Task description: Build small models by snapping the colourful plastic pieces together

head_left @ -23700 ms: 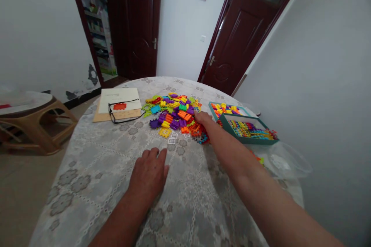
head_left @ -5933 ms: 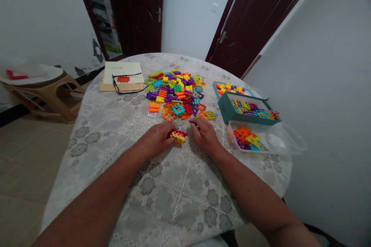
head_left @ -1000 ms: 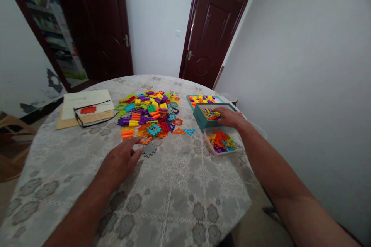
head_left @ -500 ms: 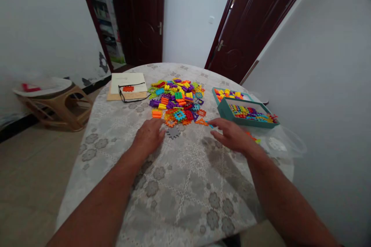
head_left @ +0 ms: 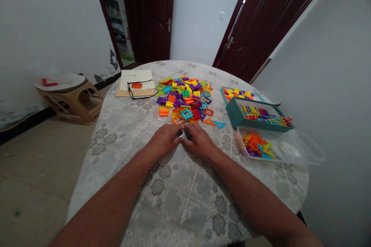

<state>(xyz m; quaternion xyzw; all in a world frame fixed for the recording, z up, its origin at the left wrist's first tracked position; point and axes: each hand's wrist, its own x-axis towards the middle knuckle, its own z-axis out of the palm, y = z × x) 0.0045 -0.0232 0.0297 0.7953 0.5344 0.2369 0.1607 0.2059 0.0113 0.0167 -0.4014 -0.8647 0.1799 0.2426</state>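
In front of the pile, my left hand (head_left: 166, 139) and my right hand (head_left: 199, 140) meet, fingers curled. Between them is a grey toothed building piece (head_left: 184, 134), gripped from both sides and partly covered by the fingers. Just beyond lies a heap of colourful plastic building pieces (head_left: 185, 93), flat toothed plates and ribbed blocks mixed. A blue toothed triangle (head_left: 219, 124) and an orange one (head_left: 208, 122) lie to the right of the heap. A white openwork piece (head_left: 161, 119) sits at its near left.
Glasses (head_left: 136, 97) rest on papers (head_left: 126, 80) at the left back. On the right stand a teal box (head_left: 232, 114) of small colourful parts, a second shallow teal tray (head_left: 222, 92), and a clear plastic box (head_left: 242, 148) with its lid open. A stool (head_left: 72, 102) stands left of the table.
Both hands have come together at the grey piece, the right moving left from beside the blue triangle. The grey piece, flat on the table before, is now between my fingers. The view has shifted.
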